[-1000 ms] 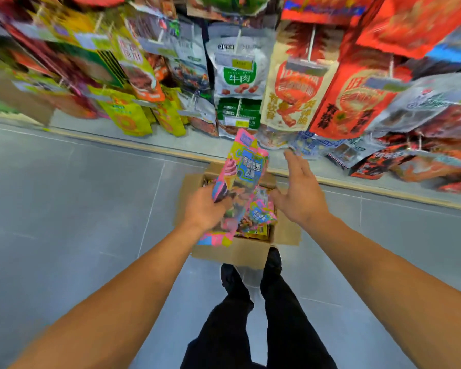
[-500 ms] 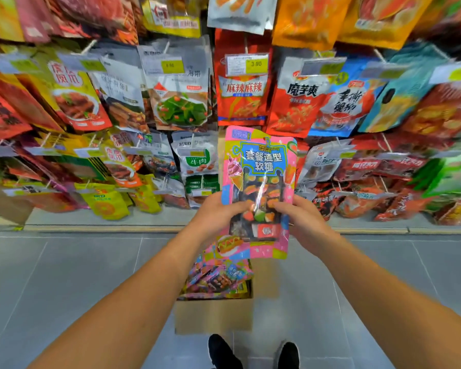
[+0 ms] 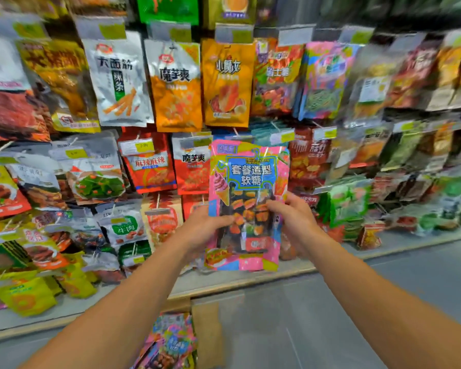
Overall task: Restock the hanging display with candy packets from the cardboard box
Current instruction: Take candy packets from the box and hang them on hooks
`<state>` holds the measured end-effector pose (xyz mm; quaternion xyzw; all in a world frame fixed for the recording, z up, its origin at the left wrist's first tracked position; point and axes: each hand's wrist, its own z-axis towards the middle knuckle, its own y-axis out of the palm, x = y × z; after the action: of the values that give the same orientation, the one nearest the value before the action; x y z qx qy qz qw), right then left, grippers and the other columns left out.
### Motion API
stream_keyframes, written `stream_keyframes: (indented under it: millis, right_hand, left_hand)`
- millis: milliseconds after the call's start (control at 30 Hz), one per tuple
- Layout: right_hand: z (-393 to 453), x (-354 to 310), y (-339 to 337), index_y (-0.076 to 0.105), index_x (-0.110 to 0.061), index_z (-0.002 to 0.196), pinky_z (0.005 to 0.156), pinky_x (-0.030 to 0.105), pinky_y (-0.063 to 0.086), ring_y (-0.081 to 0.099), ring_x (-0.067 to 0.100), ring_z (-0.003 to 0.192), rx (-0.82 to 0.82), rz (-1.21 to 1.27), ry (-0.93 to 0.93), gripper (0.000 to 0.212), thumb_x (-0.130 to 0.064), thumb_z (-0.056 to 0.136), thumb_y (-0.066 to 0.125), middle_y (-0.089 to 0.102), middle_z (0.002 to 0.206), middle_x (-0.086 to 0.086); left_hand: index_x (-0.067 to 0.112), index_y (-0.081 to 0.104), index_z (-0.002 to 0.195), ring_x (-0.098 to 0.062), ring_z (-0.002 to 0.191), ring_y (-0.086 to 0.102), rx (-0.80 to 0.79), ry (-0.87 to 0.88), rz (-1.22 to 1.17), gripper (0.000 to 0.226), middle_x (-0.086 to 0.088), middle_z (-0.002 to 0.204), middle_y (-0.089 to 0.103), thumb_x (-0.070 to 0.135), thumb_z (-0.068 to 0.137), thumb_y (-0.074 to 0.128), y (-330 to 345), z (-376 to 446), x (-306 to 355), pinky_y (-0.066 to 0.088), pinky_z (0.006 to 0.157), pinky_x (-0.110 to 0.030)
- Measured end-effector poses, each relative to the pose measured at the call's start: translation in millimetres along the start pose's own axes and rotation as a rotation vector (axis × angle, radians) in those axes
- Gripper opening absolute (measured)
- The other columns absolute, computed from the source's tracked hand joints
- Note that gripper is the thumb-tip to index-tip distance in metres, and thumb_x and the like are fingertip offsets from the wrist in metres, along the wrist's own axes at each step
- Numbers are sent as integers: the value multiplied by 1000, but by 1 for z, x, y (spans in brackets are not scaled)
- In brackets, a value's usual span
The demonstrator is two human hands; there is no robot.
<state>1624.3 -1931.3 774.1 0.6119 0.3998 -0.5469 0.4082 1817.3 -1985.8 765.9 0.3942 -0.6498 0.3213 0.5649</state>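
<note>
grey floor (image 3: 330,315), hanging display (image 3: 171,102), cardboard box (image 3: 205,331)

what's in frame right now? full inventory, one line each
candy packet: one, pink and blue with yellow trim, held upright in front of the display, centre.
cardboard box: one, brown, on the floor at bottom centre, open.
packets in box: several, pink and blue, exact count unclear.
hanging display: many snack packets in rows, orange, red, white, green and yellow, across the top and sides; right part blurred.
price tags: many, pale with yellow labels, on the hooks above the packets.
floor: grey tiles, lower right.
left hand: one, grip on the candy packet's left edge.
right hand: one, grip on the candy packet's right edge.
</note>
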Motion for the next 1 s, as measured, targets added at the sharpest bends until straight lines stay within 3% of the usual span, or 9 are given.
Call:
stream_keyframes:
  millis: [167, 333, 400, 533, 667, 767, 833, 933, 1000]
  right_hand:
    - [-8, -52, -81, 76, -22, 80, 95, 53, 53, 71, 27, 92, 10, -40, -107, 27, -30, 55, 75, 77, 88, 2]
    - [-9, -101, -147, 70, -18, 83, 80, 35, 54, 67, 21, 87, 54, -71, -203, 11, -6, 81, 71, 73, 82, -1]
    - [-2, -115, -166, 69, -16, 87, 76, 32, 52, 68, 22, 87, 59, -78, -221, 9, -7, 87, 68, 72, 84, 2]
    - [22, -140, -184, 70, -11, 94, 93, 46, 51, 68, 28, 101, 66, -104, -236, 10, -15, 84, 70, 74, 101, 12]
    - [55, -171, -186, 71, -9, 90, 93, 48, 53, 70, 29, 97, 61, -92, -282, 18, -21, 76, 73, 73, 100, 16]
    - [80, -196, -183, 70, -6, 93, 79, 34, 54, 67, 18, 82, 63, -105, -341, 13, -13, 83, 71, 73, 94, 13]
    - [102, -211, -180, 70, -8, 95, 72, 28, 52, 67, 15, 79, 54, -108, -378, 12, -14, 84, 70, 71, 88, 4]
    - [131, -233, -173, 69, -10, 96, 79, 35, 53, 69, 22, 85, 69, -139, -400, 21, -21, 78, 72, 73, 90, 8]
    - [154, -253, -163, 69, -10, 90, 74, 34, 50, 66, 21, 81, 85, -203, -453, 14, -16, 78, 70, 71, 84, 5]
  left_hand:
    - [0, 69, 94, -23, 67, 65, 19, 69, -44, 11, -12, 77, 69, 2, 84, 67, 94, 3, 42, 55, 52, -29]
    - [4, 72, 85, -28, 69, 68, 56, 160, -18, 7, -15, 76, 71, 6, 87, 66, 165, 11, 87, 56, 80, -56]
    - [2, 72, 89, -30, 72, 69, 75, 209, -5, 10, -19, 79, 72, 10, 89, 66, 182, 17, 107, 55, 83, -52]
    - [7, 71, 93, -16, 62, 69, 87, 289, -48, 8, -11, 80, 73, 11, 87, 68, 202, 33, 143, 58, 55, -27]
    - [10, 72, 92, -24, 73, 72, 138, 347, -54, 7, -11, 86, 75, 12, 86, 70, 206, 61, 176, 60, 66, -39]
    - [6, 72, 96, -25, 82, 73, 212, 397, -32, 15, -14, 93, 75, 15, 84, 73, 200, 87, 197, 58, 78, -42]
    - [5, 71, 95, -23, 75, 73, 221, 431, -69, 11, -13, 90, 75, 13, 86, 71, 196, 107, 214, 60, 71, -40]
    - [12, 70, 89, -14, 62, 71, 232, 488, -115, 9, -1, 74, 74, 6, 90, 65, 191, 125, 241, 58, 54, -29]
    - [13, 70, 87, -11, 57, 69, 239, 516, -131, 12, 1, 68, 73, 4, 91, 63, 181, 140, 261, 56, 50, -26]
